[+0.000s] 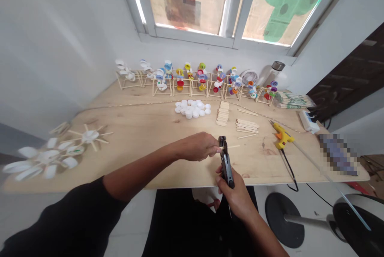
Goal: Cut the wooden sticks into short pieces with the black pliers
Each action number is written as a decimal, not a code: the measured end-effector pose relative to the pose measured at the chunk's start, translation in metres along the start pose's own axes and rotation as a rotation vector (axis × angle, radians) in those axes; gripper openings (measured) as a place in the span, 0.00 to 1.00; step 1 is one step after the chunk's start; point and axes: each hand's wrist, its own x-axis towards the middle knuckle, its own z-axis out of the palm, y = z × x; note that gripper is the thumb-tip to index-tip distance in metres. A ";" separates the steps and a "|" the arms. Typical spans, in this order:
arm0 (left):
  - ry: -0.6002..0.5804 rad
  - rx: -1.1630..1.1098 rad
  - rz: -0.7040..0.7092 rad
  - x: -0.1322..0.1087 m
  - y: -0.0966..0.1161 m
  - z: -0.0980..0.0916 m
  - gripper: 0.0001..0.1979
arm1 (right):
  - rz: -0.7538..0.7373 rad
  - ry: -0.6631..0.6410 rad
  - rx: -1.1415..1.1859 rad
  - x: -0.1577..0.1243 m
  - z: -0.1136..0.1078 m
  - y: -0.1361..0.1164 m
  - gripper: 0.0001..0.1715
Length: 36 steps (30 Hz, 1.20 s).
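My right hand (pixel 235 193) is wrapped round the handles of black pliers (pixel 225 161), their head pointing away from me above the table's front edge. My left hand (pixel 201 147) pinches a thin wooden stick (pixel 234 146) at the pliers' head. Past the jaws, the stick's other end juts out to the right. Whether the jaws are closed on it I cannot tell. Beyond my hands lie a cluster of white bottle caps (pixel 193 109), a stack of short sticks (pixel 222 113) and a loose pile of sticks (pixel 246 125).
Several stick frames with coloured cap wheels (pixel 202 83) line the back of the wooden table (pixel 144 129). A yellow glue gun (pixel 282 136) and a power strip (pixel 309 121) are on the right. Spoked stick wheels (pixel 90 136) lie on the left. A bottle (pixel 273 73) stands behind.
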 end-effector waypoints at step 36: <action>0.137 0.420 -0.020 0.014 -0.021 -0.005 0.15 | -0.042 0.157 -0.226 0.029 0.011 0.001 0.07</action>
